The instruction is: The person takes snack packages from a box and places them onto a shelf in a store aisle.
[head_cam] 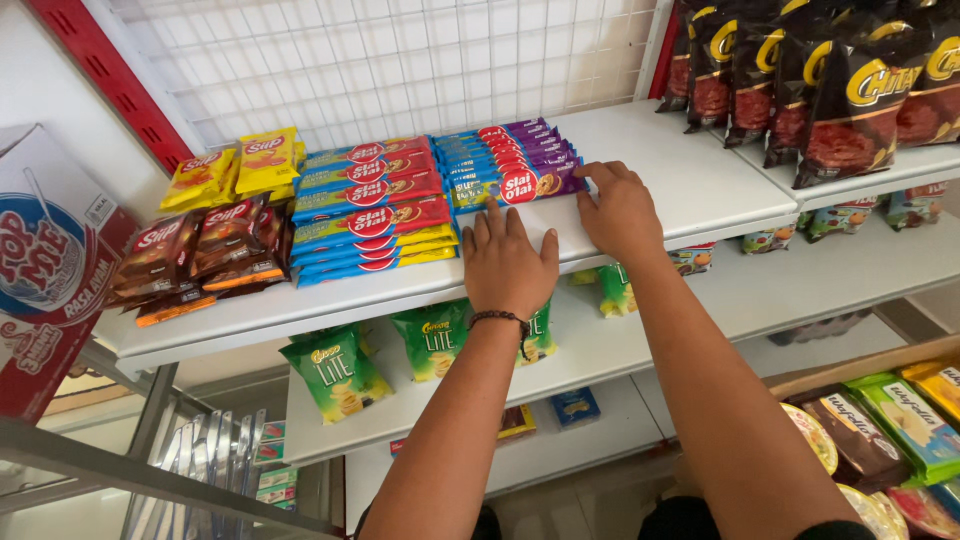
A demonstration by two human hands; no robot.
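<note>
At the centre of the frame both hands rest on a white shelf (690, 185). The left hand (508, 262) lies flat, fingers spread and relaxed, gripping nothing; its fingertips touch the near edge of a row of blue and purple biscuit packs (505, 160). The right hand (620, 210) — just right of that row — presses its loosely curled fingers against the end of the packs without grasping them. Further left lie more blue, red and yellow packs (370, 215), then brown wafer packets (195, 255). Green crisp bags (335, 370) stand on the shelf below.
</note>
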